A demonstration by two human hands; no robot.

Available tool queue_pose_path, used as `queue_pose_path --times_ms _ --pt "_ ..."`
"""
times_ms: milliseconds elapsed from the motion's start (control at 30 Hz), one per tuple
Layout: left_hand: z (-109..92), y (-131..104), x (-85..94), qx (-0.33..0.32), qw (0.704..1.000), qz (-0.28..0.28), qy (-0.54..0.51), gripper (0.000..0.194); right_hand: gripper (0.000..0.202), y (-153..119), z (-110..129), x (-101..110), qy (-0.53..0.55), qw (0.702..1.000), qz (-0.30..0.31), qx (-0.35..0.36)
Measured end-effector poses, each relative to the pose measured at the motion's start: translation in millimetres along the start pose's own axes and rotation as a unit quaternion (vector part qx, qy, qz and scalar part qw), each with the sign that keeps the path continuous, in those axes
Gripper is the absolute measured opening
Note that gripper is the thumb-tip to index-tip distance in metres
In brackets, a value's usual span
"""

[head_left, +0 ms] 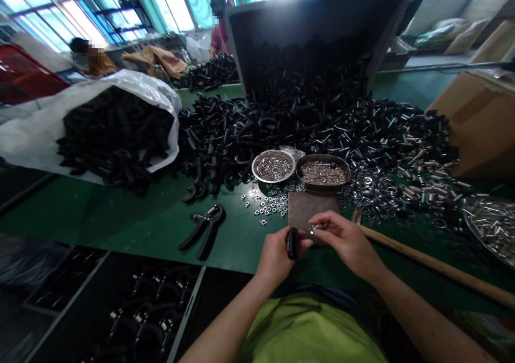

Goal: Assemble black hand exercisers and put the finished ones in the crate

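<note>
My left hand [276, 253] is closed around a black plastic handle [293, 243], whose end points toward me. Between the fingertips of my right hand [348, 239] is a small metal spring [315, 228], held close beside the handle. Both hands are over the near part of a flat metal plate [308, 207]. To their left, an assembled black hand gripper [205, 229] with a spring across its top lies on the green table [161, 218]. Beyond the plate stand a round metal bowl [273, 167] and an oval tin [324, 172], both filled with small metal parts.
A wooden-handled hammer [426, 261] lies at right, near loose rings [370, 191] and a bowl of metal pins [493, 229]. Black handles spill from a large grey bin [306, 25] and a white sack [161, 92]. A cardboard box [478, 121] stands right; a crate [189, 304] sits below left.
</note>
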State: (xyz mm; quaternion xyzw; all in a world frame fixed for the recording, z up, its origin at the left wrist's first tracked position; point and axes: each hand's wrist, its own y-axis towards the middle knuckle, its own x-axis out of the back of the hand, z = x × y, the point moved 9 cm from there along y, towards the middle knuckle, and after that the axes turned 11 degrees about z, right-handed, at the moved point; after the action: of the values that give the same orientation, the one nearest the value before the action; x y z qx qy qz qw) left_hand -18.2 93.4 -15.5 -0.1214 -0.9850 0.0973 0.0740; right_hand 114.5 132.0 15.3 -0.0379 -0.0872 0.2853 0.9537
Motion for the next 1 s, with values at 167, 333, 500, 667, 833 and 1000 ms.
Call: queue_pose_path --times_ms 167,333,500,667,833,1000 --pt "27 10 -41.3 0.124 0.954 0.072 -0.263 0.027 0.017 -5 21 8 -0.018 0.999 -0.021 0.021" --pt "23 14 -61.5 0.146 0.917 0.092 -0.360 0.031 0.015 -6 39 4 -0.087 0.995 -0.016 0.051" --pt "9 16 -56.3 0.102 0.948 0.082 -0.291 0.027 0.015 -6 39 -1 -0.181 0.981 -0.017 0.070" --pt "-7 13 -50.7 0.055 0.986 0.101 -0.117 0.035 0.015 1 12 12 -0.115 0.993 -0.005 0.027" --pt "4 3 -66.6 0.104 0.942 0.188 -0.259 0.037 0.016 4 -15 81 -0.367 0.928 -0.060 -0.018" --pt "14 7 -53.0 0.114 0.942 0.131 -0.286 0.038 0.010 -6 -37 153 -0.468 0.865 -0.170 -0.056"
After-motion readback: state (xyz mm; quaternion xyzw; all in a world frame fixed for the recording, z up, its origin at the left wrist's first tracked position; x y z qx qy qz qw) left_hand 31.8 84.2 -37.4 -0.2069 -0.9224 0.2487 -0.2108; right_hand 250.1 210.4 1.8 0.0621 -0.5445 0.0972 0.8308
